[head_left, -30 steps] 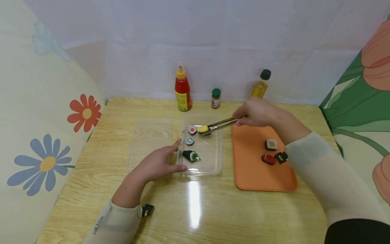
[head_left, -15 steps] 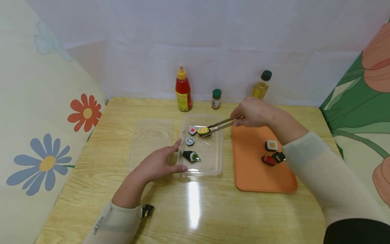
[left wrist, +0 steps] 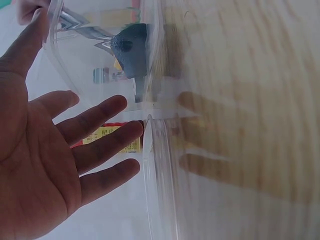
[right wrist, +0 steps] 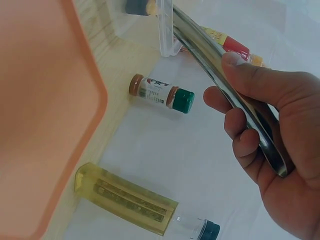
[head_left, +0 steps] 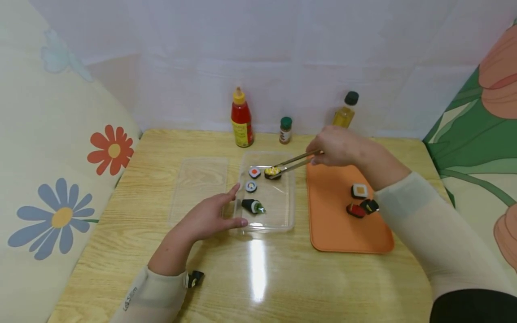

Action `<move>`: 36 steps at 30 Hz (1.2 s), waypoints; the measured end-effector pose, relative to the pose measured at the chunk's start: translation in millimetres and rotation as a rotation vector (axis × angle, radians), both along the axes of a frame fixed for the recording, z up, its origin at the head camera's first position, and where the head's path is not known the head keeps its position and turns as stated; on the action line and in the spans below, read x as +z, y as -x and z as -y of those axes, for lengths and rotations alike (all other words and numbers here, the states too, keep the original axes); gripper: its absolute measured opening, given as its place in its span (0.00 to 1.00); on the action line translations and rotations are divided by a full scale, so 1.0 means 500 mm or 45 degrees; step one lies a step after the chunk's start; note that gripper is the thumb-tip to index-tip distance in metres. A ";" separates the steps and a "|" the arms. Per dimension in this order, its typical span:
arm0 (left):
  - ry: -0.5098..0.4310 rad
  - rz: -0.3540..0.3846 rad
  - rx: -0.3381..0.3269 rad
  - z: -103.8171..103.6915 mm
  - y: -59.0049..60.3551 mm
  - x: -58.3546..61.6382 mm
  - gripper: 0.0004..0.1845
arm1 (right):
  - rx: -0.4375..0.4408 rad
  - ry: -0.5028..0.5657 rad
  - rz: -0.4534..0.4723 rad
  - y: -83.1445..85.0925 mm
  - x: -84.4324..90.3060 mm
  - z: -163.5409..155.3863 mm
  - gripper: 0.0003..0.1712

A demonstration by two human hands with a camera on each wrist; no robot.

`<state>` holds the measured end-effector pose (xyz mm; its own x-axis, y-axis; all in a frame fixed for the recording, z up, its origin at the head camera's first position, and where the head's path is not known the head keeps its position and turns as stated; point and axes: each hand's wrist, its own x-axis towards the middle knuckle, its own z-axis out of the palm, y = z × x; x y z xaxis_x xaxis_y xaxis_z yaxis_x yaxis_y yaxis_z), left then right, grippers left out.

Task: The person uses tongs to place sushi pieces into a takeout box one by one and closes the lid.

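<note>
Tongs (head_left: pixel 291 163), gripped by the right hand (head_left: pixel 337 146), pinch a yellow sushi piece (head_left: pixel 273 172), seemingly resting inside the clear container (head_left: pixel 282 215); the open left hand (head_left: pixel 206 217) steadies its wall.

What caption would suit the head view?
Right hand lowers tongs with a yellow sushi piece into a clear container; left hand steadies it.

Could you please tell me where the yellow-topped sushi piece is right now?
In the head view, the yellow-topped sushi piece sits between the tips of the metal tongs, inside the clear container at its far end, just right of the orange-topped piece.
</note>
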<state>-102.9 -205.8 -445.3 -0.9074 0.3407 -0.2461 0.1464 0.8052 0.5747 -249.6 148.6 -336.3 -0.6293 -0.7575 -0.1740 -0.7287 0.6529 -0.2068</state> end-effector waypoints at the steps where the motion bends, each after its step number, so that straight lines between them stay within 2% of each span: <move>1: 0.000 0.000 0.000 0.000 0.000 0.000 0.61 | -0.002 0.000 0.000 -0.001 0.000 -0.001 0.19; 21: 0.007 -0.010 0.004 0.001 0.001 0.004 0.60 | -0.025 0.055 -0.062 -0.035 0.009 -0.051 0.19; 31: 0.003 -0.004 0.009 -0.001 0.002 0.003 0.61 | 0.017 0.166 -0.143 -0.061 -0.007 -0.086 0.18; 36: 0.006 0.001 0.005 -0.004 0.002 0.003 0.62 | -0.002 0.202 -0.154 -0.075 -0.017 -0.103 0.20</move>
<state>-103.9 -204.0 -443.6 -0.9087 0.3357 -0.2481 0.1429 0.8085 0.5708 -212.1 200.3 -344.9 -0.6393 -0.7685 0.0246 -0.7537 0.6200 -0.2182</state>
